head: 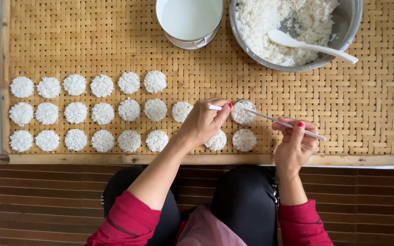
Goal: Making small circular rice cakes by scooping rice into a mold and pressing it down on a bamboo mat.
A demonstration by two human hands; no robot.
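From my remote feed, I look straight down on a woven bamboo tray (343,114) where a seated person in red sleeves shapes cooked rice into small discs. The left hand (204,122) is closed in a pinch on a small round ring mould (243,112), holding its rim between thumb and fingertips; the mould sits on the tray near the picture's centre and is packed with white rice. The right hand (296,145), at about 4 o'clock from the mould, grips a thin white stick (274,120) whose far tip lies across the top of the rice in the mould.

Finished rice discs (101,113) lie in three rows running out to 9 o'clock of the mould, each apart from its neighbours. Two more discs sit in the bottom row just below the mould, one partly hidden under the left hand.

At 12 o'clock a white enamel pot (190,20) holds a pale liquid. Beside it, at 1 o'clock, a steel bowl (349,23) holds loose cooked rice, with a white plastic spoon (308,44) resting in it, handle over the rim. The tray's wooden edge (92,159) lies near the person's knees, above a brown ribbed floor (37,200).
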